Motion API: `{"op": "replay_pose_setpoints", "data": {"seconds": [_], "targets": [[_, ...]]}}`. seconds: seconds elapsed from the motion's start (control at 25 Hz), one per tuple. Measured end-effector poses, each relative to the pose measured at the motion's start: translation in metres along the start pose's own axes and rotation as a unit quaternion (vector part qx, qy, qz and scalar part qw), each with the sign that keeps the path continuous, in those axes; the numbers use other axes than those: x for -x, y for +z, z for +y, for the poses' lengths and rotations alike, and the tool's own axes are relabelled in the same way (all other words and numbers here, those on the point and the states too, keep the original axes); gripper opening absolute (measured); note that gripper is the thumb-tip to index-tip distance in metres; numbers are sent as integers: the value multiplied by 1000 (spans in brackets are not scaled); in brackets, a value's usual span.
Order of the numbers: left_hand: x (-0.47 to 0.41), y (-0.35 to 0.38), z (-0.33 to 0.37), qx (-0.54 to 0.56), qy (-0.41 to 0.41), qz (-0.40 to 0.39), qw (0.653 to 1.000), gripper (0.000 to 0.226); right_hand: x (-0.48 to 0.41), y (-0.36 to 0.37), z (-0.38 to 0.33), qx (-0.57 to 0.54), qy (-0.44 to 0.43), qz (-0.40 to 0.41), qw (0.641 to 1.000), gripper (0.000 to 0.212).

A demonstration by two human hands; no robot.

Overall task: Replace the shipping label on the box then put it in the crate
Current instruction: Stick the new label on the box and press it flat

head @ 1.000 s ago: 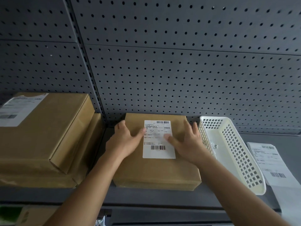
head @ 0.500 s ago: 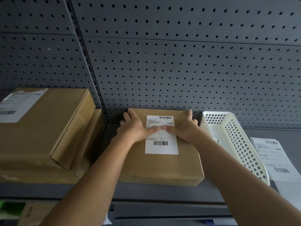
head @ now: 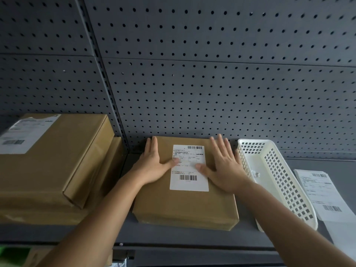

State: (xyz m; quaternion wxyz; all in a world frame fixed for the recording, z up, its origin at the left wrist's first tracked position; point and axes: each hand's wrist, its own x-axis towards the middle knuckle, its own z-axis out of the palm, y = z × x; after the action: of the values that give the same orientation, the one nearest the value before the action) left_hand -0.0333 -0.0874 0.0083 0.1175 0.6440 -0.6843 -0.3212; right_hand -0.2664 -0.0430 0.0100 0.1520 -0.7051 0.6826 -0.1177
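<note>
Left hand (head: 152, 166), right hand (head: 224, 168) flat on cardboard box (head: 185, 205), smooth white label (head: 189, 167)

Both bare forearms are extended forward and slightly inward, the wrists kept nearly straight. The left hand (head: 152, 165) is laid flat, palm down, fingers held together and pointed away, the thumb stretched toward the right hand (head: 224, 166). The right hand is spread flat likewise, fingers fanned, its thumb turned inward, the two thumb tips held near but apart.
</note>
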Motion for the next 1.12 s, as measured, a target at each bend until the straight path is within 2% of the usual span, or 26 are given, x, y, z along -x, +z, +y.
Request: {"op": "replay_pose_setpoints", "data": {"seconds": [0.08,0.16,0.24,0.36,0.64,1.12], "targets": [[0,5,-5,-1,6,54,999,93,1,4,-16,41,-74,21,996,78],[0,7,-5,15,0,69,998,75,-4,10,-37,66,-109,-17,992,69],[1,8,-4,22,1,73,997,68,-9,18,-55,73,-131,-35,988,71],[2,7,-5,28,-3,72,997,66,-8,28,-61,67,-139,-44,987,72],[2,7,-3,23,-7,78,997,66,-11,25,-55,95,-158,5,983,62],[6,6,-2,18,-6,74,997,67,-2,6,-11,98,-73,33,992,52]]}}
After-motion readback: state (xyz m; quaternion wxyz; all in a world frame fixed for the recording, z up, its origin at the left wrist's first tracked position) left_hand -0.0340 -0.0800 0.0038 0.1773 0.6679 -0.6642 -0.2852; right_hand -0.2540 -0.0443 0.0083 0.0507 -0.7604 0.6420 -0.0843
